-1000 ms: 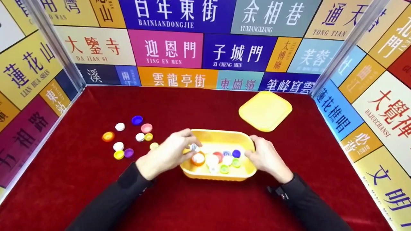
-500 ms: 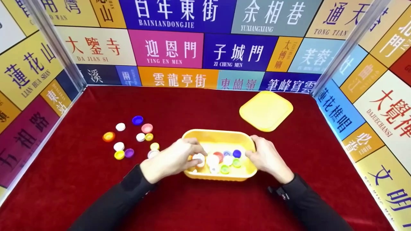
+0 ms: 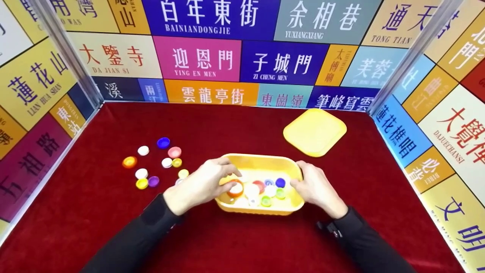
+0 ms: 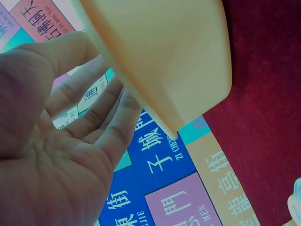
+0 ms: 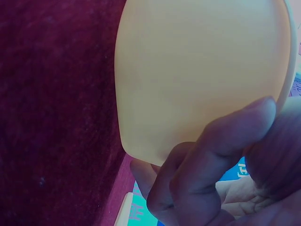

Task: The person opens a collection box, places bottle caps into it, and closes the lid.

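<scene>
In the head view a yellow plastic tub (image 3: 257, 209) holds several bottle caps, among them an orange one (image 3: 235, 194) with a white cap in it, a dark blue one (image 3: 280, 182) and a green one (image 3: 266, 201). My left hand (image 3: 202, 185) reaches over the tub's left end, thumb and fingers apart, with no cap seen between them. The left wrist view shows its fingertips partly hidden behind the tub wall (image 4: 174, 52). At the other end my right hand (image 3: 316, 185) grips the tub's rim, thumb inside and fingers curled against the outer wall (image 5: 202, 70).
Several loose caps lie to the left on the red cloth (image 3: 246, 242), including a blue (image 3: 163, 143), a pink (image 3: 174, 152), an orange (image 3: 129, 162) and a purple one (image 3: 153, 181). A yellow lid (image 3: 314, 132) lies behind the tub. Printed panels (image 3: 201, 58) enclose the table.
One second ago a small pale cap was between my left fingers above the tub. The hand dipped inside, and now its fingers are spread without it. My right hand keeps its grip.
</scene>
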{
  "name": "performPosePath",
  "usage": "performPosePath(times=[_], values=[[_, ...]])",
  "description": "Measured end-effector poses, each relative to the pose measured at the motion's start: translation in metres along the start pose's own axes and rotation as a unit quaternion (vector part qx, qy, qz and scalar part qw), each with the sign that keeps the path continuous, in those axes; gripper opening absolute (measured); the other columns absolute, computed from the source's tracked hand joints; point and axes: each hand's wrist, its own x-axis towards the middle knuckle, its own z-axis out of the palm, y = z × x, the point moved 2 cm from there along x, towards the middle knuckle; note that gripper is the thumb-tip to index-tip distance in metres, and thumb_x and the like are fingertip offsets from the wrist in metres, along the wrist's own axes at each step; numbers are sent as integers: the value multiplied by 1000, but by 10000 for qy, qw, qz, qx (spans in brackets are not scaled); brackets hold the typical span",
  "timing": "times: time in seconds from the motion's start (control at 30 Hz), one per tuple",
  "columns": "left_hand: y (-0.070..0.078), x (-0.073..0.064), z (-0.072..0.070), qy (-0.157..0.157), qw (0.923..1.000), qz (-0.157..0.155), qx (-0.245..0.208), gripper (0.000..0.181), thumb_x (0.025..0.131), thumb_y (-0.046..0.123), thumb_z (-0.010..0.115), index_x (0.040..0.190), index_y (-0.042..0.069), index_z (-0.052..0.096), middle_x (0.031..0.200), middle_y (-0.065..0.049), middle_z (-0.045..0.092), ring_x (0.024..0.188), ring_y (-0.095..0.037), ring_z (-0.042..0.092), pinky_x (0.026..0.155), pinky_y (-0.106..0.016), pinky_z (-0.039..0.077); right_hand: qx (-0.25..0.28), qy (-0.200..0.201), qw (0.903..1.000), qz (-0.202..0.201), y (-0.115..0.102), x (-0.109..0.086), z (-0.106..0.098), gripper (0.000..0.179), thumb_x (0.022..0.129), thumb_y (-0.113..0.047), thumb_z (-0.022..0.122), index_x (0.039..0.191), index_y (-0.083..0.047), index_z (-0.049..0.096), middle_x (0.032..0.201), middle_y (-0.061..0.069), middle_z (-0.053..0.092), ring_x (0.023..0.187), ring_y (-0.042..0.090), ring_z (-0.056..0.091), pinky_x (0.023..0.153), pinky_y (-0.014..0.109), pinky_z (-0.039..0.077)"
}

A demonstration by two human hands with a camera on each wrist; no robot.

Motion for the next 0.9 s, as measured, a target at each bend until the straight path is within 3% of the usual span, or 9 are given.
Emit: performPosePath(times=[0.27,0.5,0.67,0.9], values=[[-12,0,-11,219,9996,-153,-14,22,104,13,89,125,6,85,114,-15,78,99,-32,77,88,-39,70,6,14,10000,-13,-1,-1,0,40,100,-6,77,139,2,73,115,18,80,101,31,75,89,42,61],[-31,-2,-31,664,9970,-341,-183,21,105,10,86,125,5,86,117,-16,81,103,-32,81,94,-43,72,-66,-62,9999,71,-1,0,0,40,101,-8,75,139,2,72,115,17,79,101,31,73,89,41,60],[-57,-7,-49,922,9921,-840,-143,24,104,10,87,128,7,86,119,-14,80,108,-33,81,100,-48,71,-49,-61,10000,60,0,-1,0,40,101,-7,74,140,2,72,117,18,80,102,30,74,90,43,61],[-109,-18,-64,1066,9829,-1497,133,29,104,7,83,133,5,84,127,-22,78,115,-40,79,106,-54,68,-61,-84,9999,54,-1,-1,-1,41,101,-7,75,141,3,71,119,19,80,104,31,74,92,44,61]])
